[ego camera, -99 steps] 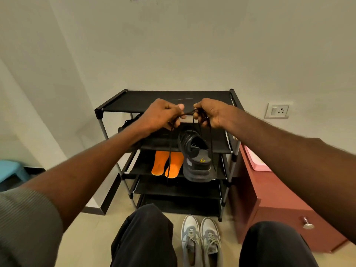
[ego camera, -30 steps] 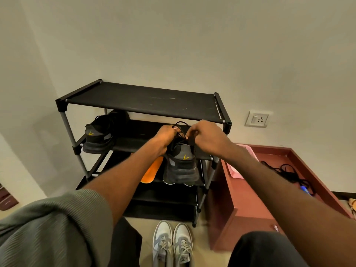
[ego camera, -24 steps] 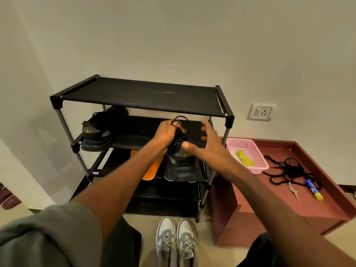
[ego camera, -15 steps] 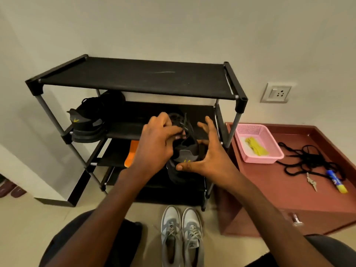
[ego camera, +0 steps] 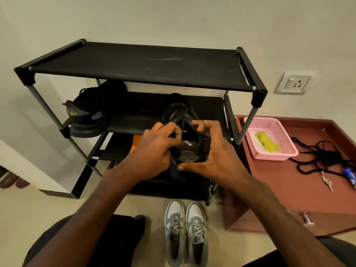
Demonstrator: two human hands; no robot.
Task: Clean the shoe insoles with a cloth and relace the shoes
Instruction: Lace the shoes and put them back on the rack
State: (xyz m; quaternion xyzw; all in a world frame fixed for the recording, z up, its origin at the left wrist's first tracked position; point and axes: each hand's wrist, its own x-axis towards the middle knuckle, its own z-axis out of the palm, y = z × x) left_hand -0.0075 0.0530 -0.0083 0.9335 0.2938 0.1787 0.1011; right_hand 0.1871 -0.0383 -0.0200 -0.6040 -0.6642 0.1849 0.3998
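1. Biggest worry: I'm only steadying the black shoe (ego camera: pixel 181 122) at its heel, and it's sitting at the front edge of the shoe rack's (ego camera: pixel 146 68) middle shelf, center of frame. If I'm tugging too hard, I'm guessing it's tipping off toward the grey sneakers (ego camera: pixel 185 232) on the floor.
2. The laces (ego camera: pixel 181 116) are looking loose up top, so they could be slipping back out of an eyelet.
3. My left hand (ego camera: pixel 152 153) is curling over the heel collar, fingers (ego camera: pixel 173 132) pinching it or a lace end, can't tell which.
4. My right hand (ego camera: pixel 213 151) is cupping the shoe's right side, fingers spread, thumb pressing under the heel logo.
5. The other black shoe (ego camera: pixel 86 114) is sitting at the left of the same shelf, and the orange insole (ego camera: pixel 137 143) is peeking out below, behind my left hand.
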